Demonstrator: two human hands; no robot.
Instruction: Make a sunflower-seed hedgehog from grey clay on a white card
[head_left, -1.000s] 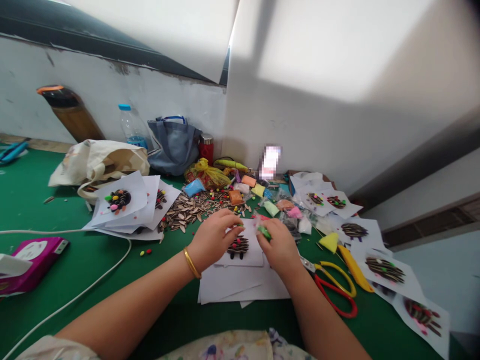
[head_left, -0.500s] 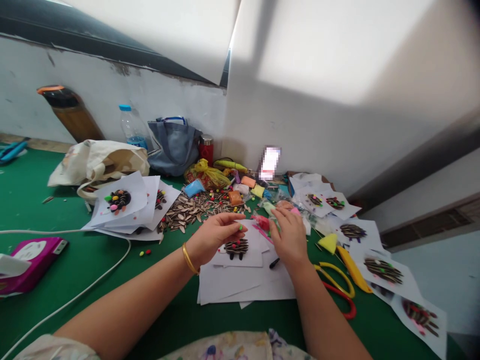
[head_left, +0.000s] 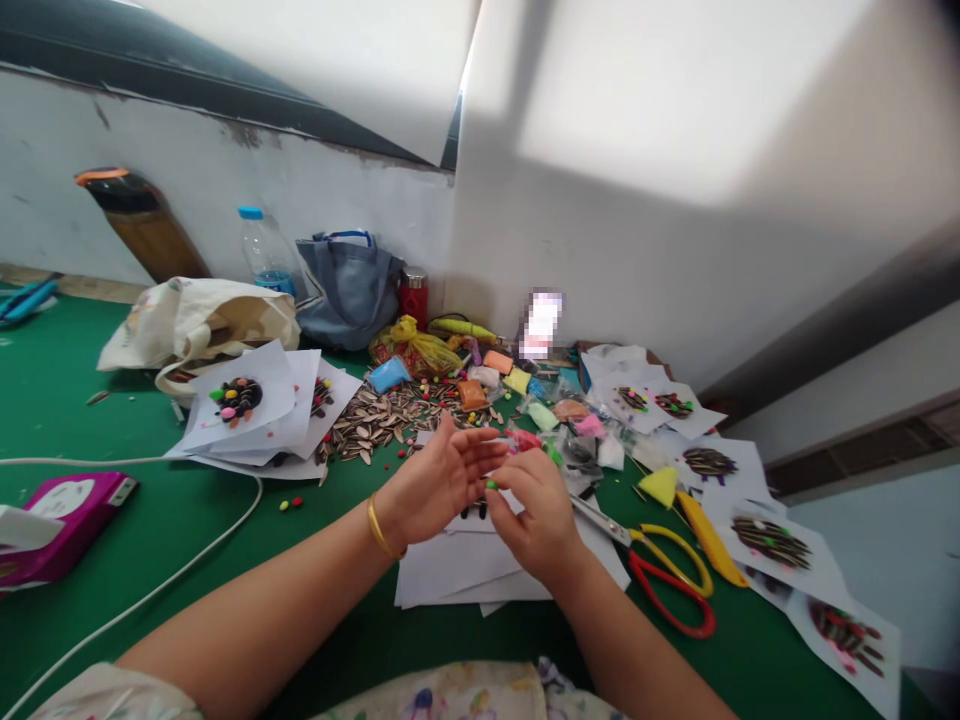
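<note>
On the green felt worktop (head_left: 90,420), a stack of white paper sheets with seed-and-bead pictures (head_left: 251,405) lies left of a loose heap of striped sunflower seeds (head_left: 382,420). The left hand (head_left: 439,480) is raised above the white paper pile (head_left: 457,565), palm turned up, its grip spread. Touching it, the right hand (head_left: 536,515) pinches a tiny green clay bead (head_left: 491,485) at its fingertips, with red-and-yellow-handled scissors (head_left: 664,580) lying just beside it.

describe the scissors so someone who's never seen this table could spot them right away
On the green table, look right of the white paper stack under the right hand. The scissors lie flat there, one handle red, one yellow, beside a yellow utility knife.
</note>
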